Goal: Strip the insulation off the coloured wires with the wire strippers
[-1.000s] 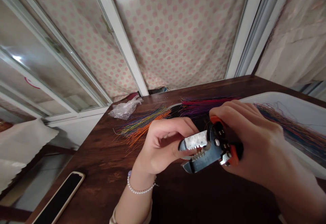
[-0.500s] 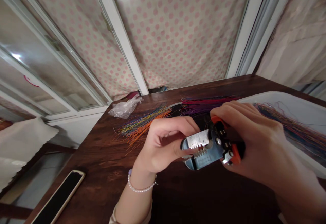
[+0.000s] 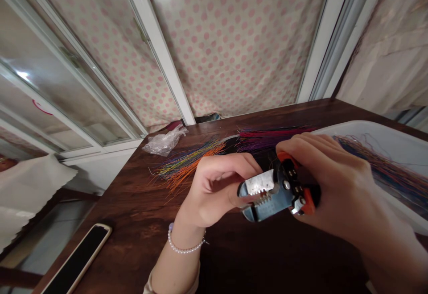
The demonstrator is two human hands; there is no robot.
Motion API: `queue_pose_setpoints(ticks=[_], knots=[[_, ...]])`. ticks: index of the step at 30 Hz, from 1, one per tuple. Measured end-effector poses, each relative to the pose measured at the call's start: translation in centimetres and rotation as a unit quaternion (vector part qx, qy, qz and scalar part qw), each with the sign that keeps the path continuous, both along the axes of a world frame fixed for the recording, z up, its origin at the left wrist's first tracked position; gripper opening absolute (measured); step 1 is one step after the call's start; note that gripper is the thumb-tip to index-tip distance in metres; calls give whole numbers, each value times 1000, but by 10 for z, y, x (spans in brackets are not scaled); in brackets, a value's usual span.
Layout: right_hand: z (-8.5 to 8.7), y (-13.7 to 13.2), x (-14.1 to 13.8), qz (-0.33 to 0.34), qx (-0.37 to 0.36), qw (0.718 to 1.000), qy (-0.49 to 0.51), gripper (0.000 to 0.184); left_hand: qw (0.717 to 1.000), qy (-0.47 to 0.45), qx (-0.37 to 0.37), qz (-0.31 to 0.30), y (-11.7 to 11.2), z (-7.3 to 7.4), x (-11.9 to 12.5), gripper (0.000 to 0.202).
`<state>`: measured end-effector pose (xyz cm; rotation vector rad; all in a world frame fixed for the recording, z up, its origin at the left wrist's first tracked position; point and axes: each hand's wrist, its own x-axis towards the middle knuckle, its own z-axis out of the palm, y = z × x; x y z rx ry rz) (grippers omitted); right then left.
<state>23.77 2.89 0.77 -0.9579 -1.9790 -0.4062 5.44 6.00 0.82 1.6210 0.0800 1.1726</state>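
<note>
Orange-handled wire strippers (image 3: pixel 270 198), jaws nearly shut, held above the dark wooden surface (image 3: pixel 133 204): right hand (image 3: pixel 334 182) closed round the handles, left hand (image 3: pixel 214 191) pinching the steel head; loose coloured wires (image 3: pixel 190 164) lie just beyond, toward the far edge.

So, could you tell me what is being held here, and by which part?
Wire strippers: the right hand grips the orange handles, and the left hand holds the metal jaws.

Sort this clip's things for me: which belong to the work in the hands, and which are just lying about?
Belongs to the work:
wire stripper, held by the left hand and right hand
coloured wire bundles on the wooden table
wires in the white tray

Just lying about:
smartphone
crumpled plastic bag
</note>
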Motion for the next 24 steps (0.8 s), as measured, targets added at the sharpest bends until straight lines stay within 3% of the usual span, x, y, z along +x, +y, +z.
queue_pose_setpoints(ticks=[6, 24], knots=[[-1, -1, -2, 9, -21, 1000, 11, 34, 1000, -2, -13, -14, 1, 1, 2, 19], [4, 0, -1, -4, -1, 1000, -3, 28, 999, -27, -8, -33, 3, -5, 5, 21]])
